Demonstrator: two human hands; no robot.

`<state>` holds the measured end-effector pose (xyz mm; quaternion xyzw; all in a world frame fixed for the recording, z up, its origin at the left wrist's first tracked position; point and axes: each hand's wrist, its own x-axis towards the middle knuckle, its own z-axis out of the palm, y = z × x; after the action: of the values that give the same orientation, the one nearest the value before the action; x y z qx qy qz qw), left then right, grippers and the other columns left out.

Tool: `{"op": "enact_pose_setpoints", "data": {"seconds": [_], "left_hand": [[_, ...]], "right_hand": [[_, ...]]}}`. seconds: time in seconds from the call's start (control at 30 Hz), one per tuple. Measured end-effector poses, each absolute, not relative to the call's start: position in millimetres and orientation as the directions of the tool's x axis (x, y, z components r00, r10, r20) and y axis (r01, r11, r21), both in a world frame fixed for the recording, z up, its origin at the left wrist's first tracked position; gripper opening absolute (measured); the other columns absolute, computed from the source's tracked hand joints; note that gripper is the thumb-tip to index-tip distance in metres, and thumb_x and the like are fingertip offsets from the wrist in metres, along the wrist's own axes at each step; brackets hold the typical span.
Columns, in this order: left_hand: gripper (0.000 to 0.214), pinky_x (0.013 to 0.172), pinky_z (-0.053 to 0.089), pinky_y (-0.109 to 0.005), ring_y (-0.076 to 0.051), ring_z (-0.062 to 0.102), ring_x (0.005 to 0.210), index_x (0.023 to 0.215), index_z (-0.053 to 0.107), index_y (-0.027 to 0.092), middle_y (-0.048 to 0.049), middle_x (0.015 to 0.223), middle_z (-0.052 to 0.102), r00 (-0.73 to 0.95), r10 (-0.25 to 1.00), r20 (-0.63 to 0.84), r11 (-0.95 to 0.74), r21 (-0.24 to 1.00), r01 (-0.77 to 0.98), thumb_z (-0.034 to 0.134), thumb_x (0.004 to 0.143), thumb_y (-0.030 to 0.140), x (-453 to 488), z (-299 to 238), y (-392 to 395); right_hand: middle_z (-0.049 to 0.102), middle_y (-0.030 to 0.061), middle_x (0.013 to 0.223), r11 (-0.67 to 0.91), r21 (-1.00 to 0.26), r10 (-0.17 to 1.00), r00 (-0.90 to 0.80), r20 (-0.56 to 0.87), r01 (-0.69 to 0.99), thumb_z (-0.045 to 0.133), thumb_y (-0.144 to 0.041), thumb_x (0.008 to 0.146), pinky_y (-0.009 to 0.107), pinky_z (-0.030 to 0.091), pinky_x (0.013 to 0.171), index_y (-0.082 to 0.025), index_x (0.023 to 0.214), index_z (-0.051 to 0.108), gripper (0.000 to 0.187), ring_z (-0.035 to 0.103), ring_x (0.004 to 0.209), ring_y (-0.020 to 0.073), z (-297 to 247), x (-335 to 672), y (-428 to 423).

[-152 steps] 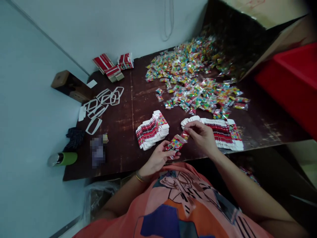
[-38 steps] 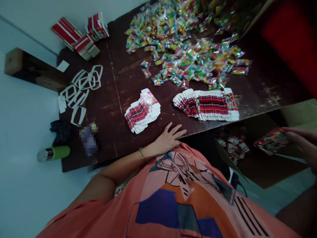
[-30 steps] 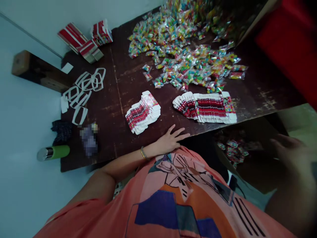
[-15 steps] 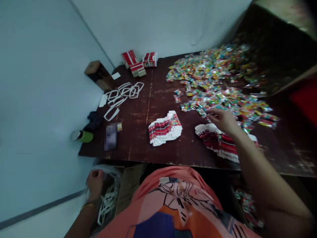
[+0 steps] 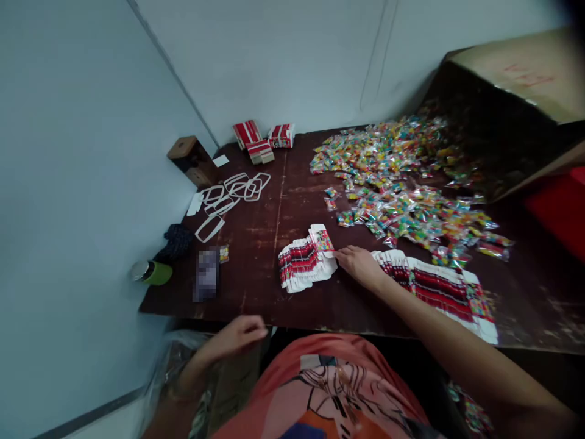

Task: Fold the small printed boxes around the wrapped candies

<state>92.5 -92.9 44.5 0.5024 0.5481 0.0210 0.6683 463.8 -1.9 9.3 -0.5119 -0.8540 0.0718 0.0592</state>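
My right hand (image 5: 359, 266) reaches left across the dark wooden table (image 5: 256, 244); thumb and forefinger pinch the edge of the top flat carton (image 5: 321, 239) on a small stack of red-and-white flat cartons (image 5: 299, 268). A longer fanned row of the same cartons (image 5: 439, 288) lies under my right forearm. Behind both spreads a heap of small colourful candy packets (image 5: 397, 183). My left hand (image 5: 237, 336) hovers below the table's front edge with its fingers pinched together; what they hold is hidden.
A tipped cardboard box (image 5: 503, 116) and a red crate (image 5: 562, 207) stand at the right. White card frames (image 5: 228, 194), more carton bundles (image 5: 260, 143), a wooden block (image 5: 187, 158), a dark cloth (image 5: 176, 239) and a green bottle (image 5: 150, 272) occupy the left. A plastic bag (image 5: 173, 372) hangs below.
My right hand moved from the candy heap left to the small carton stack. My left hand rose out of the plastic bag toward the table edge. The view shifted slightly.
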Motion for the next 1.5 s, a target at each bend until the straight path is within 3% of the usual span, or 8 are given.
{"op": "enact_pose_setpoints", "data": {"seconds": [0.2,0.4,0.53,0.8,1.03,1.2,1.37,1.5], "left_hand": [[0.053,0.081,0.046,-0.033,-0.022,0.063,0.089,0.118,0.059,0.013,-0.0135,0.101,0.068,0.586,0.679,-0.443,0.688,0.662,-0.296,0.065,0.078,0.046,250.7,45.2,-33.7],[0.043,0.072,0.046,-0.029,-0.015,0.059,0.07,0.102,0.066,0.011,-0.0044,0.081,0.068,0.649,0.557,-0.518,0.664,0.748,0.027,0.078,0.062,0.025,294.8,20.0,-54.3],[0.035,0.062,0.044,-0.026,-0.012,0.053,0.061,0.088,0.066,0.01,-0.0006,0.068,0.062,0.71,0.461,-0.532,0.573,0.79,0.22,0.079,0.062,0.029,302.3,22.5,-62.2],[0.041,0.055,0.038,-0.022,-0.008,0.044,0.056,0.075,0.06,0.01,0.0023,0.064,0.055,0.745,0.462,-0.481,0.369,0.868,0.332,0.08,0.06,0.043,314.4,24.9,-65.4],[0.043,0.067,0.045,-0.022,-0.011,0.056,0.071,0.107,0.052,0.015,-0.0008,0.082,0.062,0.51,0.815,-0.273,0.205,0.961,0.187,0.069,0.077,0.04,304.1,21.6,-91.2],[0.048,0.074,0.049,-0.025,-0.014,0.063,0.079,0.116,0.051,0.016,-0.0062,0.094,0.066,0.462,0.869,-0.178,0.119,0.981,0.153,0.07,0.075,0.033,291.6,17.3,-102.8],[0.032,0.077,0.048,-0.026,-0.017,0.065,0.081,0.1,0.071,0.016,-0.0083,0.094,0.071,0.578,0.785,-0.221,0.076,0.961,0.264,0.063,0.081,0.041,284.1,25.5,-110.5],[0.038,0.086,0.046,-0.029,-0.019,0.063,0.091,0.118,0.066,0.019,-0.0098,0.103,0.07,0.602,0.764,-0.235,0.18,0.972,0.15,0.055,0.086,0.035,287.3,34.8,-116.8]], "right_hand": [[0.068,0.0096,0.106,0.602,-0.332,0.795,-0.507,0.333,0.726,0.047,-0.021,0.095,0.038,0.045,0.084,-0.017,0.117,0.061,0.027,0.057,0.095,0.0232,35.7,451.3,-84.7],[0.061,0.0111,0.12,0.365,-0.605,0.919,-0.169,0.356,0.708,0.052,-0.02,0.092,0.044,0.045,0.092,-0.022,0.125,0.057,0.033,0.051,0.109,0.0251,29.3,465.9,-121.6],[0.052,0.0113,0.13,0.249,-0.821,0.966,-0.069,0.25,0.513,0.056,-0.025,0.09,0.045,0.041,0.1,-0.021,0.099,0.065,0.013,0.045,0.121,0.0257,31.8,470.9,-119.2],[0.06,0.0063,0.109,-0.002,-0.986,0.879,-0.47,-0.081,0.167,0.065,-0.04,0.084,0.034,0.046,0.091,-0.017,0.082,0.07,0.023,0.058,0.1,0.0205,50.1,500.5,-100.8],[0.065,0.0033,0.089,-0.223,-0.968,0.937,-0.25,-0.245,0.115,0.061,-0.04,0.086,0.028,0.049,0.075,-0.019,0.095,0.061,0.023,0.06,0.083,0.0179,41.9,489.4,-126.6],[0.061,-0.002,0.074,-0.395,-0.903,0.9,0.127,-0.417,-0.169,0.069,-0.048,0.076,0.024,0.048,0.054,-0.027,0.098,0.053,0.035,0.056,0.06,0.0144,18.9,465.1,-158.4],[0.044,-0.0054,0.05,-0.662,-0.582,0.714,-0.16,-0.682,-0.472,0.071,-0.047,0.072,0.027,0.045,0.048,-0.027,0.078,0.057,0.026,0.044,0.044,0.0129,11.9,464.7,-171.0],[0.058,-0.0004,0.061,-0.772,-0.538,0.626,-0.26,-0.735,-0.339,0.079,-0.041,0.061,0.027,0.046,0.047,-0.026,0.089,0.068,0.033,0.047,0.046,0.0129,24.8,478.8,-163.4]]}}
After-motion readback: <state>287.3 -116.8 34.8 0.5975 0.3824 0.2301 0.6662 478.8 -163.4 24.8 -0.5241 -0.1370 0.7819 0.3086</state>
